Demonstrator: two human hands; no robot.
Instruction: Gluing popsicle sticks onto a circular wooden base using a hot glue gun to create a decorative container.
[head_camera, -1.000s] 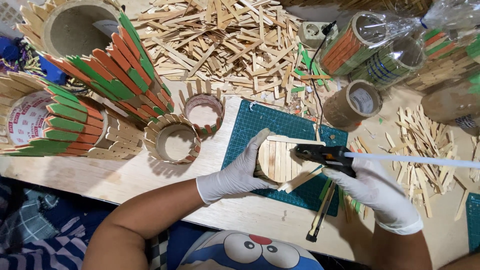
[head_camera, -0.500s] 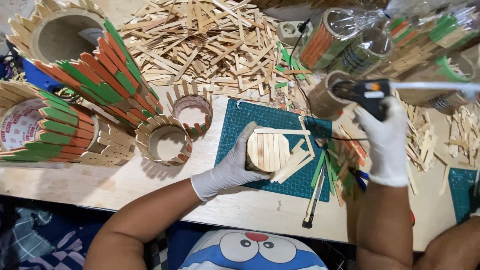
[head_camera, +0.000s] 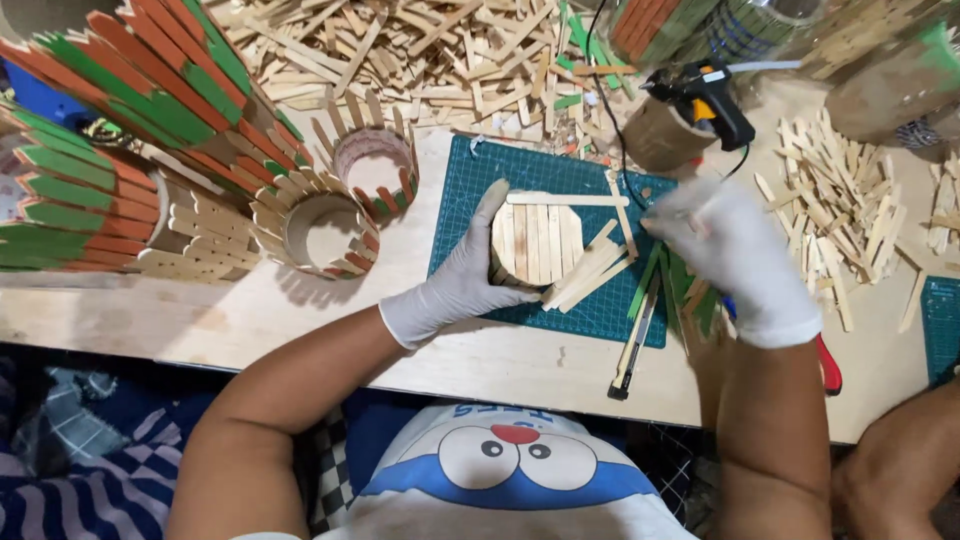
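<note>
A: Where was the little round stick cup (head_camera: 535, 243)?

B: It lay on its side on the green mat (head_camera: 470, 185). The left hand (head_camera: 462, 280) in a white glove curled around it and held it.

A: And the right hand (head_camera: 730, 255)?

B: It was blurry over some loose sticks (head_camera: 690, 300). Nobody could tell if it held anything. The glue gun (head_camera: 700, 95) sat just behind it

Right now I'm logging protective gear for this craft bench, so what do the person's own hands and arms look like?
Both hands wear thin, close-fitting white disposable gloves: the left hand and the right hand. Each glove ends in a cuff at the wrist. Above the cuffs the forearms are bare, with no sleeves, watch or bands visible. The right glove appears motion-blurred, so fine detail is unclear.
</note>
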